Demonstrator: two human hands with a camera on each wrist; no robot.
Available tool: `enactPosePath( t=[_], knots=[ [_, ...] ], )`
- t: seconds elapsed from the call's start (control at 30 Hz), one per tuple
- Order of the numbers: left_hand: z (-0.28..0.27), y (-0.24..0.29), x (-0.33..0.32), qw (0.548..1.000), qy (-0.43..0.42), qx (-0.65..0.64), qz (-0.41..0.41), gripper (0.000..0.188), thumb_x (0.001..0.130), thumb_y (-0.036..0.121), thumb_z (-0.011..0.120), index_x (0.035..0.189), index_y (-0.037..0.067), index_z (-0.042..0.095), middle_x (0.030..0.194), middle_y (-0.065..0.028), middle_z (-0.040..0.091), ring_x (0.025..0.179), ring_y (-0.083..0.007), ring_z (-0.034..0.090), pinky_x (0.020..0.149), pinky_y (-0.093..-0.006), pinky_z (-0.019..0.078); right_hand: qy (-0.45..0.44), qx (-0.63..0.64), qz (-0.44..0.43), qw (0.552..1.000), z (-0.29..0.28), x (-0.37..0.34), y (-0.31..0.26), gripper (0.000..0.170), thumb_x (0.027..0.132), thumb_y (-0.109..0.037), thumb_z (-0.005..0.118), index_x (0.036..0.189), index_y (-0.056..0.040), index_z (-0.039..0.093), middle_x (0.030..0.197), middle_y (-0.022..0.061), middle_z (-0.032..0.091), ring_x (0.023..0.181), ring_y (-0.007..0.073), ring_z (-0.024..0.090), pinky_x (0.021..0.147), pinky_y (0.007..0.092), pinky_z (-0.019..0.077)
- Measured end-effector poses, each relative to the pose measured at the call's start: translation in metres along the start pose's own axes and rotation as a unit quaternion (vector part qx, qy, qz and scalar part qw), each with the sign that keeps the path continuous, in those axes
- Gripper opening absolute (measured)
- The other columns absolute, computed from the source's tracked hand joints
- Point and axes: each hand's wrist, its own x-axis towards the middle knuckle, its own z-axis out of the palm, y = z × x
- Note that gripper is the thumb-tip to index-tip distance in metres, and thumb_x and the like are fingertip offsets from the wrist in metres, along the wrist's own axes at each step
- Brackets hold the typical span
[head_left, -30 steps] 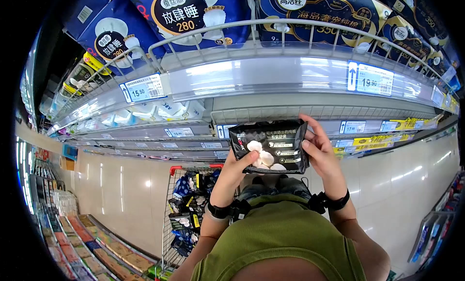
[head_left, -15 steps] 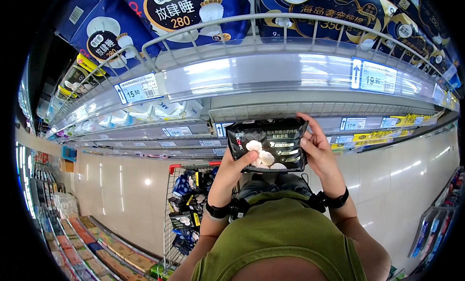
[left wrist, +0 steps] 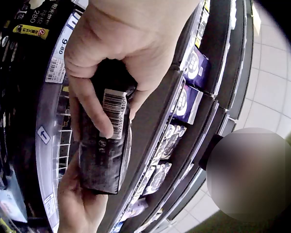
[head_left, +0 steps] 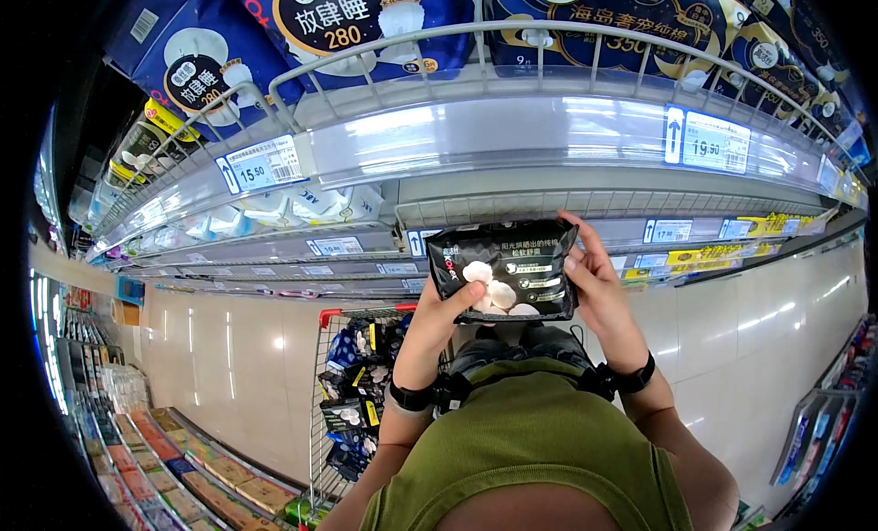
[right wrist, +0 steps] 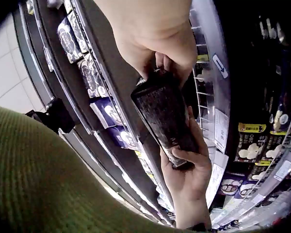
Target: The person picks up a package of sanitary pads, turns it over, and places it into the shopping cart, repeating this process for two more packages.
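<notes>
A black pack of sanitary pads [head_left: 530,298] with white cotton bolls on its front is held up before the shelf in the head view. My left hand [head_left: 428,325] grips its left end, the thumb lying across the front. At the opposite end my right hand [head_left: 599,298] holds it, thumb at the front edge and index finger along the upper corner. A barcode [left wrist: 115,114] shows on the pack's side in the left wrist view, between the left fingers. In the right wrist view, the pack's dark narrow side [right wrist: 162,114] spans both hands.
A shopping cart [head_left: 357,310] with several similar packs [head_left: 346,412] stands at my left. Ahead runs a shelf with a wire guard [head_left: 540,28], price tags [head_left: 709,142] and large blue packs [head_left: 375,14]. Boxed goods [head_left: 192,458] line the lower left, beyond the tiled floor [head_left: 229,348].
The pack and both hands have shifted slightly left and up in the head view. The upper shelf sits a little higher in view. Both hands keep their hold.
</notes>
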Motion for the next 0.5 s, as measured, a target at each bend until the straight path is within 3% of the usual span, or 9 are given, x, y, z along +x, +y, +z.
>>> enactPosePath(
  t=[0.5],
  knots=[
    [0.0016,-0.0012,-0.0037,1.000,0.009,-0.005,0.000,0.038,0.071,0.012,0.060,0.103,0.004,0.043,0.093,-0.0035,0.052,0.087,-0.0127,0.048,0.076,-0.0263,0.0386,-0.001,-0.006,0.002,1.000,-0.0023,-0.0029,0.0040,0.046,0.078,0.000,0.042,0.121,-0.0050,0.027,0.106,0.0118,0.048,0.095,0.0137,0.046,0.081,0.0242,0.0359]
  ],
)
